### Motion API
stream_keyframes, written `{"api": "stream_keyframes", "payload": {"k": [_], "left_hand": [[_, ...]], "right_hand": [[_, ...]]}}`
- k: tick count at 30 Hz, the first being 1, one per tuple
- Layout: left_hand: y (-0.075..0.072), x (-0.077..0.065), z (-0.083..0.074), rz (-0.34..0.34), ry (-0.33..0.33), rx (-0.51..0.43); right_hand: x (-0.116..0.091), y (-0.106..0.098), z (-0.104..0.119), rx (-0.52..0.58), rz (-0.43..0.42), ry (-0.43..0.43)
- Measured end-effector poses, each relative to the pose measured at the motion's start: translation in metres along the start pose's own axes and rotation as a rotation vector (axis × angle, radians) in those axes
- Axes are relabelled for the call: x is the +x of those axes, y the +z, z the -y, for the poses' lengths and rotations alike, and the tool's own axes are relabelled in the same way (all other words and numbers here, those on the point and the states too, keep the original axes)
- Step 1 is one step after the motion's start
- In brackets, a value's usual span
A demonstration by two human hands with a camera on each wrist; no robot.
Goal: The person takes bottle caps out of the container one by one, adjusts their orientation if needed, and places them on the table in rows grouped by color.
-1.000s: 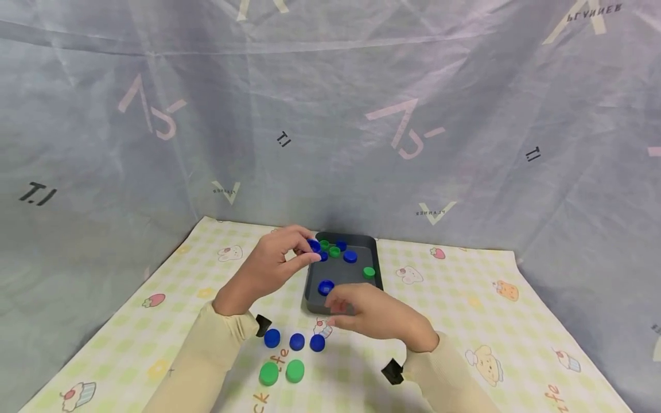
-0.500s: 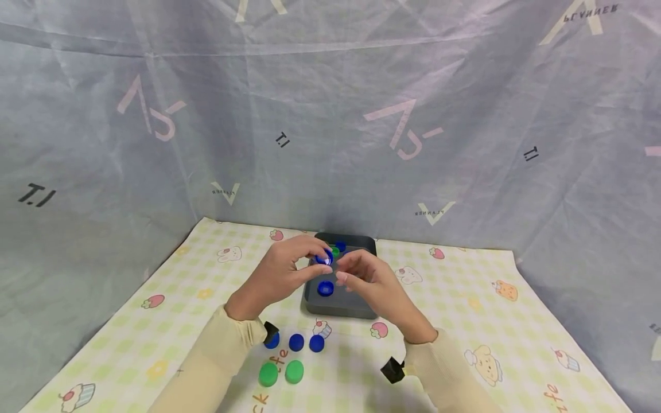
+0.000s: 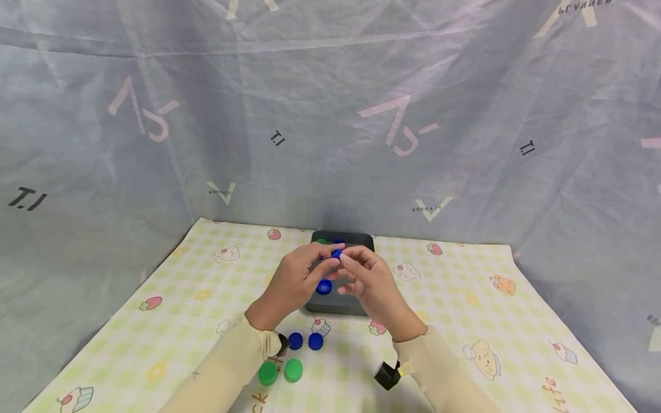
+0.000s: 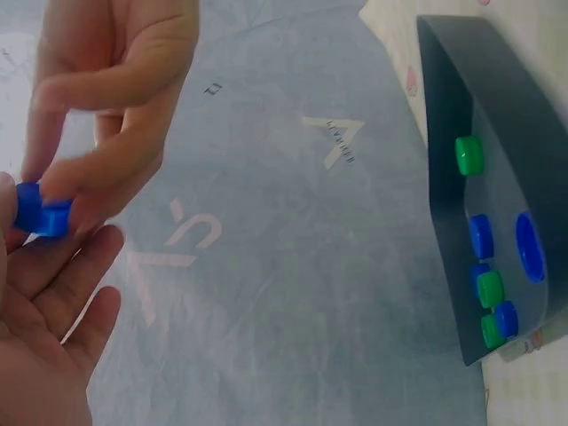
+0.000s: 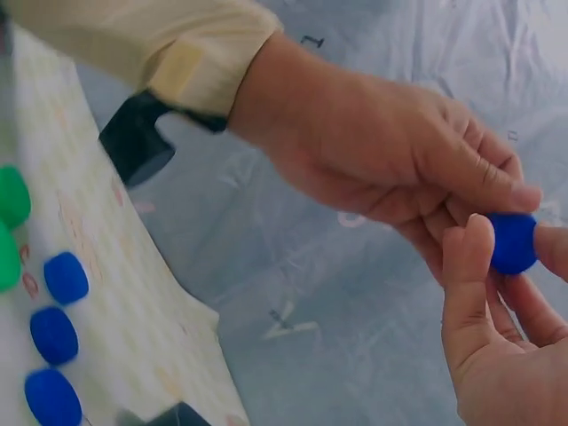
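Above the dark grey tray (image 3: 338, 310), both hands meet at one blue bottle cap (image 3: 337, 253). My left hand (image 3: 298, 276) pinches it between thumb and fingers, while the thumb and fingers of my right hand (image 3: 376, 282) pinch its other side. Seen from the right wrist, the blue cap (image 5: 514, 243) shows its round face, with the right thumb along its upper edge. Fingers partly cover the cap (image 4: 43, 211) in the left wrist view. Beneath the hands, a larger blue cap (image 3: 324, 286) lies in the tray.
Several green and blue caps lie in the tray (image 4: 444, 177), partly hidden by the hands in the head view. Nearer me, two green caps (image 3: 293, 370) sit on the checked tablecloth (image 3: 444, 298) beside three blue caps (image 5: 54, 335) in a row. A grey curtain (image 3: 330, 143) hangs behind.
My left hand has brought the blue cap rightward over the tray. My right hand has risen from the tray's near end to meet it, and its fingers now grip the cap too.
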State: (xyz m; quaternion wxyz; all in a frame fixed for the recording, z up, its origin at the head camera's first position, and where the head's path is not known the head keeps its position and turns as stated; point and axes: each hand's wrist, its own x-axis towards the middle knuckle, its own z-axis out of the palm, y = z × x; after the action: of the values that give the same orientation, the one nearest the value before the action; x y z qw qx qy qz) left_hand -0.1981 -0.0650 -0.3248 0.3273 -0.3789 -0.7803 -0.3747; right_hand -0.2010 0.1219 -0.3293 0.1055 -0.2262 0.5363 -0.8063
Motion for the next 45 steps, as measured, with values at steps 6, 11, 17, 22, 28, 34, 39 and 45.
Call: {"api": "stream_keyframes", "payload": {"k": [6,11,17,22,28,34,39,45], "left_hand": [[0.003,0.000,0.006,-0.014,0.115,-0.005],[0.001,0.000,0.009,0.009,0.127,0.040],[-0.007,0.001,0.013,0.056,0.051,0.183],[-0.019,0.003,0.019,0.019,-0.105,0.275],[-0.031,0.002,0.026,0.038,-0.209,0.244],[-0.034,0.003,0.024,0.142,-0.278,0.281],[-0.031,0.003,0.025,0.225,-0.337,0.319],[-0.030,0.003,0.022,0.282,-0.372,0.329]], "right_hand": [[0.001,0.001,0.000,0.050,-0.037,0.002],[0.002,0.000,0.000,-0.099,-0.071,-0.055],[0.006,-0.009,0.002,-0.371,-0.104,-0.123],[0.010,-0.020,-0.002,-0.698,-0.021,-0.020],[0.010,-0.023,-0.024,-1.260,0.336,0.131],[0.006,-0.021,-0.039,-1.391,0.400,0.283],[0.003,-0.019,-0.051,-1.449,0.425,0.317],[0.002,-0.017,-0.062,-1.457,0.453,0.304]]}}
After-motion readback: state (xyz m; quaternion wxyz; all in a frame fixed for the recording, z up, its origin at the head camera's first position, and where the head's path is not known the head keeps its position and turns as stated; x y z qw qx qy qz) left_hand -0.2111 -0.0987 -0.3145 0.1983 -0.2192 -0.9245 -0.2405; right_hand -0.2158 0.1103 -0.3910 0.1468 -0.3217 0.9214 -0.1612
